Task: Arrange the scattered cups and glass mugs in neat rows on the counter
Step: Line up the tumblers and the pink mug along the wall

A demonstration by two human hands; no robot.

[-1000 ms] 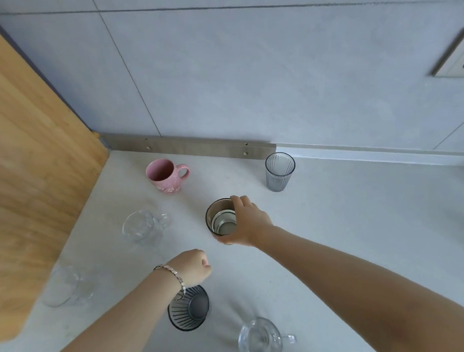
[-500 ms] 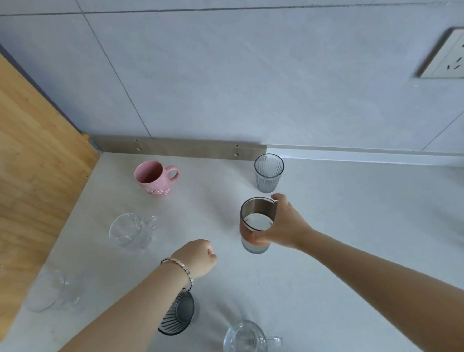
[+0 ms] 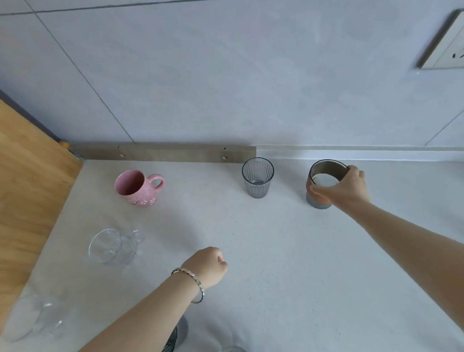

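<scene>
The widest bare stretch of the counter point(image 3: 300, 267) runs from its centre out toward 3 and 4 o'clock. At 12 o'clock a ribbed grey glass point(image 3: 258, 181) stands near the back wall, with the brown-banded glass point(image 3: 323, 183), gripped by the right hand point(image 3: 341, 186), beside it at 1 o'clock; a clear lane lies between them. A pink mug point(image 3: 138, 188) blocks 11 o'clock. Clear glass mugs point(image 3: 112, 246) point(image 3: 32, 319) crowd 9 and 8 o'clock along the wooden panel point(image 3: 15, 191). The left hand point(image 3: 208, 265) hovers centrally, fist closed.

a home kitchen: tiled wall point(image 3: 217, 67), socket point(image 3: 455, 42), counter point(image 3: 272, 255) with mugs.
</scene>
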